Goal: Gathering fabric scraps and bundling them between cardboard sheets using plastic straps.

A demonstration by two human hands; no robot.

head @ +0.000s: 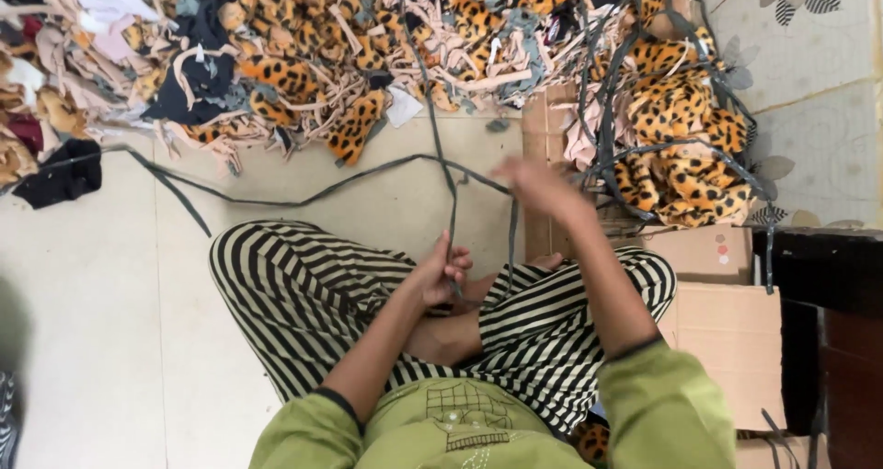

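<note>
I sit cross-legged on the floor in black-and-white striped trousers. My left hand is closed around a long dark grey fabric strip above my lap. My right hand is raised and blurred, pinching the same strip where it bends and hangs down in a loop. From there the strip runs left across the tiles toward a black cloth.
A big heap of fabric scraps, many leopard-print, fills the far side. More leopard pieces tangled with grey strips lie on cardboard boxes at right. A dark wooden furniture edge stands far right. Pale floor tiles lie at left.
</note>
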